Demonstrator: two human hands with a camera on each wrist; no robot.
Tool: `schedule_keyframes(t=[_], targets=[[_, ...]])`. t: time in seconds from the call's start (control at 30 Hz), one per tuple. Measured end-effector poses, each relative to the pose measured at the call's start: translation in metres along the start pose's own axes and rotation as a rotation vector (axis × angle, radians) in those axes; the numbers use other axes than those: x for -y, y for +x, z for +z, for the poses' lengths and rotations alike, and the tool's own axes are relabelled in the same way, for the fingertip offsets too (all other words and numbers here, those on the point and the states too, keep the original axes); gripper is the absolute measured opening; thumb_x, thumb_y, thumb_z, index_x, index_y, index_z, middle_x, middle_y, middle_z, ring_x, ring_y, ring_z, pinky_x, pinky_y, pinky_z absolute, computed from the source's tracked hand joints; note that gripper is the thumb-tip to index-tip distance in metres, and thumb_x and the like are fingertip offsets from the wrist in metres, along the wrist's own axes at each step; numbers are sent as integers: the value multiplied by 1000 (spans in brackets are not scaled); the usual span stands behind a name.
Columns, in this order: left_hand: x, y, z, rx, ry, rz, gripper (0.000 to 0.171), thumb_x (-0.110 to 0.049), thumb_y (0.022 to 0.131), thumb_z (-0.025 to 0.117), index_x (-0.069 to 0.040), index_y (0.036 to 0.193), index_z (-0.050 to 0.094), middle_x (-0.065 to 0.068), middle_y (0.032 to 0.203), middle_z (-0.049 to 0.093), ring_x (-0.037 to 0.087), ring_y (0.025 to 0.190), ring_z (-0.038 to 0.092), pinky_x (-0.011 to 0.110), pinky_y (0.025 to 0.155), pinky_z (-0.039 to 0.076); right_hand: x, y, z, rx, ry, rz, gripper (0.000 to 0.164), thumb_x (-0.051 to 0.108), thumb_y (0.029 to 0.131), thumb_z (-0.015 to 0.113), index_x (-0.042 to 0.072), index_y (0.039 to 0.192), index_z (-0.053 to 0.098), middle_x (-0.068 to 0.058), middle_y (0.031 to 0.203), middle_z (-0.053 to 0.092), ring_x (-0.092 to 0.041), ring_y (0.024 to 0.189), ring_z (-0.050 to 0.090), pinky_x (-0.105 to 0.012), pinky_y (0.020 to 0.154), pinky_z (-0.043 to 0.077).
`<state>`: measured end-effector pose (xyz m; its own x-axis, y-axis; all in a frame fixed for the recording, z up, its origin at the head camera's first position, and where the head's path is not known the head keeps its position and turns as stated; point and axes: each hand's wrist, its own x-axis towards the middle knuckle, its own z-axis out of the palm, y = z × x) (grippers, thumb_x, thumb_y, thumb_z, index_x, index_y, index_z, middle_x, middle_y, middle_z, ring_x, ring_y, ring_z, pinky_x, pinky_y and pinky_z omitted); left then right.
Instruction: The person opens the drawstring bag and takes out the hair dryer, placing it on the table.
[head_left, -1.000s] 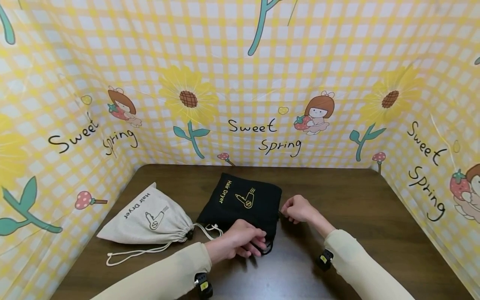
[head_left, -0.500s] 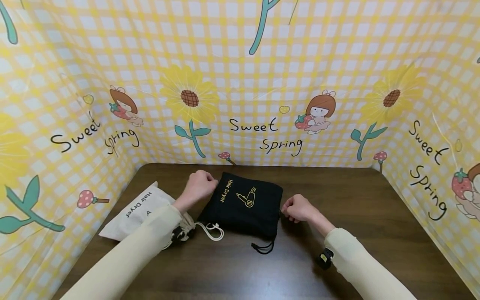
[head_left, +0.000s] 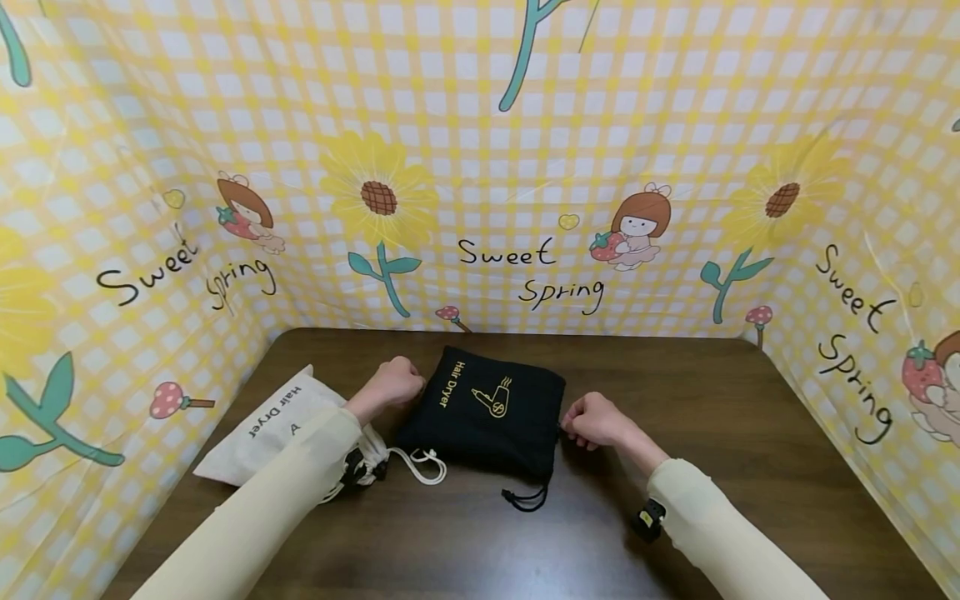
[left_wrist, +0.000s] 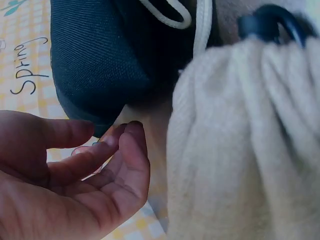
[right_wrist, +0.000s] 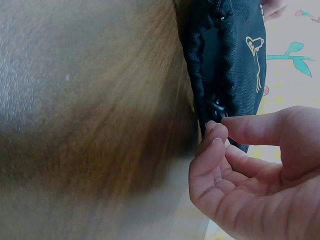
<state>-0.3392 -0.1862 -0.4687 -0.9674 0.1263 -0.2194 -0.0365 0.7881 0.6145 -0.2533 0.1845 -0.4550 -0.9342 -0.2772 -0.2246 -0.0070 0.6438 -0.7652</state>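
A black drawstring bag printed "Hair Dryer" with a yellow dryer picture lies flat mid-table. My left hand reaches over the beige bag to its left side. In the left wrist view the thumb and index finger pinch the black bag's lower corner. Across from it, my right hand pinches the bag's right edge, at one end of its gathered mouth. The mouth gapes a little in the right wrist view. A black cord trails loose from the front corner.
A beige drawstring bag, also printed "Hair Dryer", lies at the left, partly under my left sleeve. Its white cord loops against the black bag. The brown table meets yellow checked cloth at the back and sides.
My left hand has left the black bag's front corner by the cord and moved up and left to its left edge, crossing over the beige bag. The right hand stays put.
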Motion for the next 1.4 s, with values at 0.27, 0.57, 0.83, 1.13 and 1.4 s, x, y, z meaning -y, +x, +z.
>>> schedule_keyframes(t=[0.27, 0.57, 0.83, 1.13, 1.4], targets=[[-32, -35, -8, 10, -91, -72, 26, -16, 106, 60, 1, 94, 76, 12, 81, 67, 21, 73, 65, 32, 62, 60, -1, 2, 0, 22, 2, -12, 13, 1, 96, 65, -5, 88, 73, -7, 71, 65, -13, 59, 59, -32, 56, 56], [-31, -34, -4, -14, -96, -48, 22, -11, 103, 61, 3, 94, 76, 11, 80, 66, 20, 72, 65, 33, 63, 60, -3, 5, 2, 27, 2, -6, 12, -1, 95, 65, -5, 88, 73, -6, 70, 63, -14, 58, 58, -30, 55, 55], [-28, -32, -4, -44, -91, -58, 19, -8, 100, 65, 1, 88, 77, 9, 72, 65, 18, 66, 62, 30, 58, 58, -1, 4, 1, 28, -10, -7, 12, -1, 95, 65, -5, 87, 73, -6, 70, 63, -15, 59, 59, -31, 55, 55], [-29, -37, -3, -63, -107, -72, 18, -6, 100, 64, 2, 92, 78, 10, 75, 66, 19, 66, 62, 29, 58, 56, -1, 5, 4, 12, -13, 0, 13, -2, 93, 66, -5, 84, 73, -6, 67, 63, -14, 58, 58, -30, 54, 55], [-30, -39, -4, -63, -106, -71, 18, -6, 100, 65, 2, 89, 77, 10, 75, 66, 19, 67, 62, 31, 59, 57, 1, 5, 1, 29, -10, -15, 9, -2, 93, 66, -6, 88, 73, -7, 70, 64, -15, 59, 59, -31, 55, 55]])
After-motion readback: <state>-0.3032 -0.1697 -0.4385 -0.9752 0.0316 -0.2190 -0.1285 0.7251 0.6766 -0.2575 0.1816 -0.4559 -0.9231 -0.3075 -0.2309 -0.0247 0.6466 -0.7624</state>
